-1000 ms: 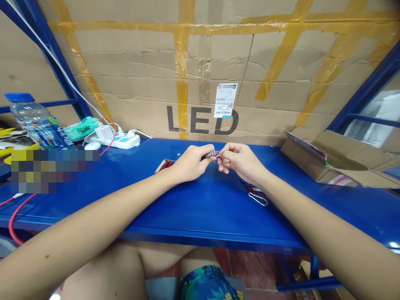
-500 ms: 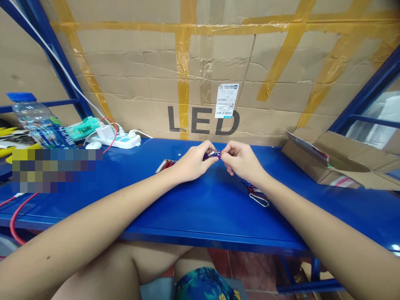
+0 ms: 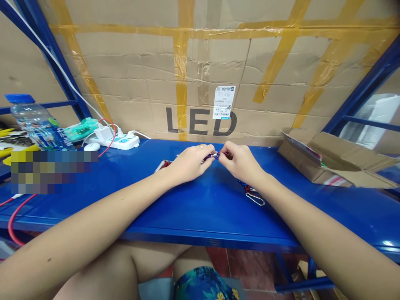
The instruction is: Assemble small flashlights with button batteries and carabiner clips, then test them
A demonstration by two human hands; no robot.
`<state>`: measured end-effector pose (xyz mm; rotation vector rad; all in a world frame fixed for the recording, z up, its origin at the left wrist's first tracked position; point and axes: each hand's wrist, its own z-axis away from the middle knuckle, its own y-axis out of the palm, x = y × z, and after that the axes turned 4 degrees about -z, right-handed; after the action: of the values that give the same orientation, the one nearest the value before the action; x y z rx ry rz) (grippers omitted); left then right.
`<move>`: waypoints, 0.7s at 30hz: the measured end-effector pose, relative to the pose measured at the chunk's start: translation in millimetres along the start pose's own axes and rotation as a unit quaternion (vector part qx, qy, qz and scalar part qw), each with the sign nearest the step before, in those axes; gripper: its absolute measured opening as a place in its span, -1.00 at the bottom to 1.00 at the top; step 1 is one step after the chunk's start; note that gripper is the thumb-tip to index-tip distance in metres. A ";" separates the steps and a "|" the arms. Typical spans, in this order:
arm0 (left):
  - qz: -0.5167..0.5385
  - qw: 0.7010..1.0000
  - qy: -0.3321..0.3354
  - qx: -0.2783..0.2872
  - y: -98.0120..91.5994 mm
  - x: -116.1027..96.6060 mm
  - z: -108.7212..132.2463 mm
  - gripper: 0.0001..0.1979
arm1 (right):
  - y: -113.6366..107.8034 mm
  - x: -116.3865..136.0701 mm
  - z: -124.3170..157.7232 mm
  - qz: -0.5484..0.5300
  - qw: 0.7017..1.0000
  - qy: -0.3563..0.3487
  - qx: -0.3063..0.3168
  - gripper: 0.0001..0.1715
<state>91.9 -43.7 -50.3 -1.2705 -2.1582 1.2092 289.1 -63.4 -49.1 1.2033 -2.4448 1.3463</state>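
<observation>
My left hand (image 3: 195,161) is closed on a small purple metal piece (image 3: 213,155) with a silvery part, held just above the table. Its fingers cover most of the piece. Fingertips of my right hand (image 3: 240,160) pinch the other side of it, where a thin purple-blue part bridges the gap; its exact kind is too small to tell. Beside my left wrist lie several red and silver rod-like pieces (image 3: 162,165), partly hidden by the forearm. A group of carabiners (image 3: 255,198), silver, red and blue, rests by my right forearm, which covers some of them.
On the blue table (image 3: 200,212), an open cardboard box (image 3: 325,166) stands at the right. A white power strip (image 3: 125,141) with cables and a blue-capped bottle (image 3: 40,125) are at the left. A large cardboard panel (image 3: 137,83) rises behind.
The left hand has turned over slightly, its back now more upward, covering more of the purple piece. The right fingers have shifted a little and still pinch it. The view has moved slightly.
</observation>
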 end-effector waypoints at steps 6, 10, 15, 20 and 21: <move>-0.016 1.000 -0.004 -0.022 3.5 4.5 -0.3 -0.86 | -0.9 3.0 0.9 0.017 0.999 -0.036 0.010 -0.79; -0.024 0.999 -0.039 -0.013 1.8 7.0 -1.1 -0.84 | -1.4 3.0 1.2 -0.007 1.000 -0.010 0.007 -0.83; 0.032 0.995 -0.098 -0.014 -1.3 12.9 -2.8 -0.88 | -1.0 -1.4 1.0 -0.131 0.987 0.088 -0.010 -0.88; 0.071 0.990 -0.117 -0.043 -7.2 19.9 -3.9 -0.89 | -2.8 -7.3 -1.0 -0.210 0.968 0.136 -0.005 -0.90; 0.075 0.989 -0.116 -0.049 -8.6 21.2 -3.9 -0.89 | -3.2 -8.1 -1.5 -0.215 0.966 0.143 0.003 -0.91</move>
<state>78.6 -26.0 -43.4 -1.4160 -2.3458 1.3869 296.4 -58.5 -49.5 1.3339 -1.8504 1.2879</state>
